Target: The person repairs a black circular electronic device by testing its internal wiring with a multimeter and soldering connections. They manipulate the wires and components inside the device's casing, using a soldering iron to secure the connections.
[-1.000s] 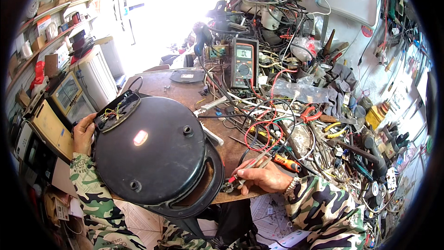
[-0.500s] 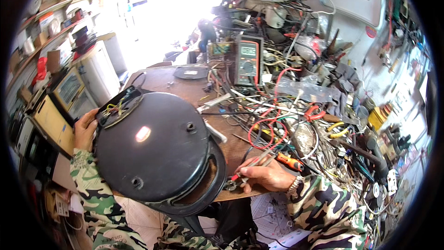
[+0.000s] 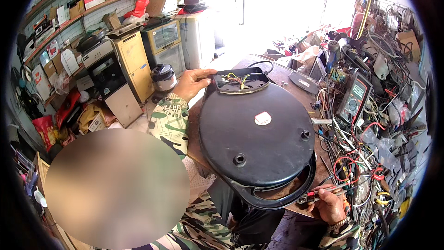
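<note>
**Black shell (image 3: 252, 136) between the left grip (image 3: 193, 84) and the right grip (image 3: 330, 205)**

Markings show at three places in my view. A pale round sticker (image 3: 262, 118) with a red mark, too small for me to read, lies on the shell's broad face, between the two grips. A handheld meter (image 3: 355, 97), beyond the right grip, bears dark figures on its display. Printing also crosses the camouflage sleeve (image 3: 169, 125) behind the left grip.

The shell is smooth, dull and nearly circular, with two short round sockets (image 3: 239, 159) standing up from its face. It rests on the worn brown counter (image 3: 283, 70), to the right of my left grip and leftward of my right one. Its long axis runs from the shallow housing (image 3: 256, 75) beside the left grip to the curved loop handle (image 3: 273, 203) near the right grip. The housing end, in which thin yellow wires (image 3: 243, 82) lie exposed, points away from the wearer's body; the loop end points toward it.

My left grip has its fingers against the housing's corner; I cannot tell whether they close beneath it. My right grip is clenched around a slim red-and-grey tool (image 3: 315, 195), its front end close to the loop handle; contact there is unclear. A coiled red lead (image 3: 346, 169) lies just beyond that grip.
</note>
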A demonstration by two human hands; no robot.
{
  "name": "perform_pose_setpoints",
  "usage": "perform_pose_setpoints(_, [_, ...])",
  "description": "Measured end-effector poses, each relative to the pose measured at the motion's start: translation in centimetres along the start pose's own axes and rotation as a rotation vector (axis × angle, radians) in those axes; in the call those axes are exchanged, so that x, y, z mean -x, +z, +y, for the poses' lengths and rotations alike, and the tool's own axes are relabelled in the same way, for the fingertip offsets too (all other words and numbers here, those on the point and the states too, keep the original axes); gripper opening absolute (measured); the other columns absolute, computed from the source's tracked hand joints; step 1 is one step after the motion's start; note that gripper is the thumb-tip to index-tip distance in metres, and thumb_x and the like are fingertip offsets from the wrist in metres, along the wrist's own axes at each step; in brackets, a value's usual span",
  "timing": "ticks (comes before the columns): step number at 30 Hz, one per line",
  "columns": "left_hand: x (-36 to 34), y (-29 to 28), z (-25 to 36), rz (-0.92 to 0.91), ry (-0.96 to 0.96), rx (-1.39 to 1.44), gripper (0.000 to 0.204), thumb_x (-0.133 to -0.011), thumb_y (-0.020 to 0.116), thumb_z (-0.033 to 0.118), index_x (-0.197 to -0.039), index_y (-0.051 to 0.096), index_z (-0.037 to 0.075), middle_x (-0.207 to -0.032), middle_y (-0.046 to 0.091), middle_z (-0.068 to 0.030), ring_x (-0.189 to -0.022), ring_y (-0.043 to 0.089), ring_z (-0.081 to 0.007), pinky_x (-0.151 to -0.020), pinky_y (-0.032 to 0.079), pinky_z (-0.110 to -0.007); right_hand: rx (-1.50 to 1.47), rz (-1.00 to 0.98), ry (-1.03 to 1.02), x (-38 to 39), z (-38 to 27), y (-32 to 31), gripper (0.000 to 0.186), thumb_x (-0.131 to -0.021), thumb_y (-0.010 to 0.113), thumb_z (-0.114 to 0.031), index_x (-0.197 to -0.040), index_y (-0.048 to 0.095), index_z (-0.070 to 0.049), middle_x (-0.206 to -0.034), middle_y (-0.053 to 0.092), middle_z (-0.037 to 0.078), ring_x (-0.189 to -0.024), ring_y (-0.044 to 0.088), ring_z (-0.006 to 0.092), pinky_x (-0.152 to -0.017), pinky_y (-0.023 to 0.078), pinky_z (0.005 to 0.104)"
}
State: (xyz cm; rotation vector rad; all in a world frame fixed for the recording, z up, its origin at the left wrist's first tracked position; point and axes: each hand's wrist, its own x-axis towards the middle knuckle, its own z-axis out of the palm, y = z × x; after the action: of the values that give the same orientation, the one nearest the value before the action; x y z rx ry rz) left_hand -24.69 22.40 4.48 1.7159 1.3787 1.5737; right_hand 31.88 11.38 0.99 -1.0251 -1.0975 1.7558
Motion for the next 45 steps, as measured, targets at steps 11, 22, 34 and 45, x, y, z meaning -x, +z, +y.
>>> perform_pose_setpoints(11, [-0.2,0.3,0.5,0.02,-0.027,0.011,0.034,-0.093,0.065,-0.006,-0.125,0.073,0.0,-0.114,0.075,-0.0071,-0.101,0.069,-0.0128,-0.096,0.056,-0.029,0.017,0.009,-0.025,0.0,0.0,0.3,0.034,-0.092,0.07,-0.02,-0.107,0.062,0.009,-0.09,0.071,0.027,-0.067,0.07,0.0367,-0.06,0.061,0.0481])
perform_pose_setpoints(22, [0.4,0.6,0.5,0.017,-0.005,0.036,0.032,-0.101,0.061,0.011,-0.13,0.07,0.0,-0.123,0.071,-0.0082,-0.113,0.064,-0.0141,-0.102,0.049,-0.029,0.003,0.026,0.022,0.0,0.0,0.0,0.034,-0.092,0.069,-0.018,-0.109,0.061,0.01,-0.09,0.07,0.027,-0.065,0.069,0.0372,-0.059,0.061,0.048])
perform_pose_setpoints(34, [0.1,0.2,-1.5,0.061,0.034,-0.162,0.036,-0.098,0.059,0.012,-0.131,0.07,0.001,-0.124,0.071,-0.0075,-0.114,0.064,-0.0163,-0.102,0.049,-0.031,0.013,-0.049,0.107,0.1,-0.8,0.3,0.027,-0.099,0.064,-0.017,-0.112,0.065,0.007,-0.098,0.072,0.019,-0.072,0.071,0.0282,-0.066,0.059,0.0404])
perform_pose_setpoints(45, [-0.2,-0.8,-3.6,0.017,0.069,0.011,0.037,-0.102,0.056,0.011,-0.135,0.064,-0.004,-0.133,0.066,-0.0078,-0.125,0.058,-0.0169,-0.11,0.04,-0.03,-0.004,-0.098,0.116,-0.1,-0.7,-0.2,0.023,-0.098,0.071,-0.02,-0.11,0.068,0.0,-0.092,0.071,0.008,-0.069,0.071,0.0189,-0.062,0.057,0.0312])
